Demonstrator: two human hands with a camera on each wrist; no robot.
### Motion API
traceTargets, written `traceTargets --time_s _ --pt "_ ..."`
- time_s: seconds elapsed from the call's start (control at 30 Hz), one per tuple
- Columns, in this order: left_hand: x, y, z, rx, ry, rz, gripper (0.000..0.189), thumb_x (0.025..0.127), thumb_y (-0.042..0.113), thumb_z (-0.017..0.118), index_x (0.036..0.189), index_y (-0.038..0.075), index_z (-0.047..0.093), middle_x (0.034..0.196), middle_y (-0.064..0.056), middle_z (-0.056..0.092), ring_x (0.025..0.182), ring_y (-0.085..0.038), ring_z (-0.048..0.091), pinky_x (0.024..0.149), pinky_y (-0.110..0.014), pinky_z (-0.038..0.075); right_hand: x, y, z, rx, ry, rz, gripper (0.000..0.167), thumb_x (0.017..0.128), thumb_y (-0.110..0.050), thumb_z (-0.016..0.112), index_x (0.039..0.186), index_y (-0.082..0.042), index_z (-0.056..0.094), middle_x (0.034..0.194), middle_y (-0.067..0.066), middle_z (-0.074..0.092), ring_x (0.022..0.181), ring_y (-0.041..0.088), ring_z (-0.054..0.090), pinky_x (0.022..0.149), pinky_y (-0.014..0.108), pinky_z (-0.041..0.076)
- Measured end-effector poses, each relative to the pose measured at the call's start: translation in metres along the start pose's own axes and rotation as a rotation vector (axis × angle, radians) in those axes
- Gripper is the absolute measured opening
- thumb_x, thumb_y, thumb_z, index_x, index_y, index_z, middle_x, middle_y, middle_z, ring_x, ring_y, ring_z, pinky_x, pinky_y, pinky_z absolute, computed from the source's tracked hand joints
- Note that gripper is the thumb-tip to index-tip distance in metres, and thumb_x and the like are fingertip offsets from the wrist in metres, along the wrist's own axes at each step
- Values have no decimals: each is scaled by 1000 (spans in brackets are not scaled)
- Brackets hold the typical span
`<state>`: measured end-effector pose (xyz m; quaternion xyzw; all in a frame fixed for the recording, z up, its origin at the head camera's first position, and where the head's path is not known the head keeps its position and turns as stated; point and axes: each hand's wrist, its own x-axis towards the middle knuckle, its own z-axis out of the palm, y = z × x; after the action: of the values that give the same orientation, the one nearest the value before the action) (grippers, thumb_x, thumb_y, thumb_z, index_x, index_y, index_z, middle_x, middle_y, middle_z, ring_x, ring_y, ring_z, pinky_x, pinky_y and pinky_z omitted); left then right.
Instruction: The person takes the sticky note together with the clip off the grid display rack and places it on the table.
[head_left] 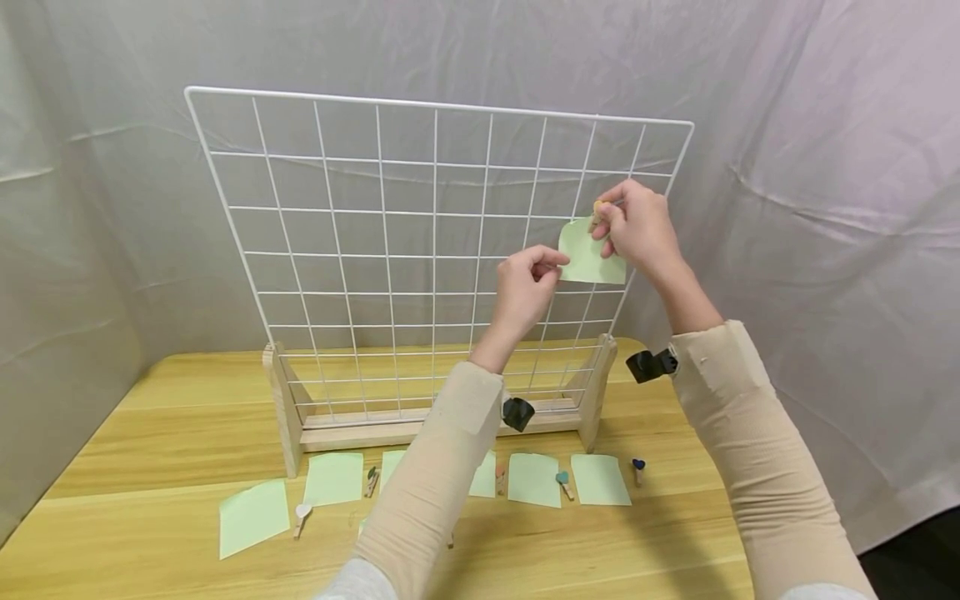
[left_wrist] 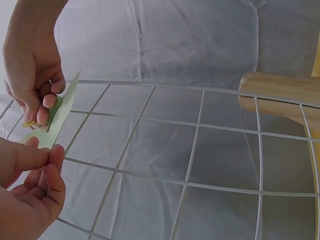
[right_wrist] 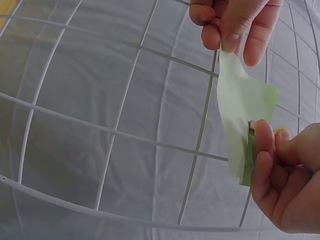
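A pale green paper square (head_left: 591, 260) is held up against the upper right of a white wire grid (head_left: 435, 214). My left hand (head_left: 527, 283) pinches the paper's left edge between thumb and fingers. At its top edge, my right hand (head_left: 643, 223) pinches a small wooden clothespin with a yellow top (head_left: 597, 206), mostly hidden by the fingers. The right wrist view shows the paper (right_wrist: 237, 95) bent between both hands, with the clothespin's tip (right_wrist: 252, 125) at its edge.
The grid stands in a wooden base (head_left: 450, 427) on a wood-grain table (head_left: 150, 450). In front lies a row of several green paper squares (head_left: 253, 518), with small heart-topped clothespins (head_left: 302, 518) between them. A grey curtain (head_left: 300, 50) hangs behind.
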<state>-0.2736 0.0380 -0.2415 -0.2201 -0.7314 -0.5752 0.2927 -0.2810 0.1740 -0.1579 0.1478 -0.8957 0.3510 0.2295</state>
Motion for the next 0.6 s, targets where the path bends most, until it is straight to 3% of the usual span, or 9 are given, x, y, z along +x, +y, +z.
traceTargets --time_s 0.4,0.6 --pt "0 0 1 1 1 3 17 76 -10 53 79 -1 67 64 -10 60 54 -7 46 50 -14 36 -2 0 2 -56 37 -39 12 92 -5 45 98 5 50 73 16 60 40 7 49 41 16 38" --pt "0 -1 2 9 7 19 18 76 -10 52 79 -1 67 65 -11 61 55 -9 48 50 -14 36 -1 1 2 -28 76 -65 12 92 -3 44 98 6 48 70 14 56 38 5 47 39 15 38"
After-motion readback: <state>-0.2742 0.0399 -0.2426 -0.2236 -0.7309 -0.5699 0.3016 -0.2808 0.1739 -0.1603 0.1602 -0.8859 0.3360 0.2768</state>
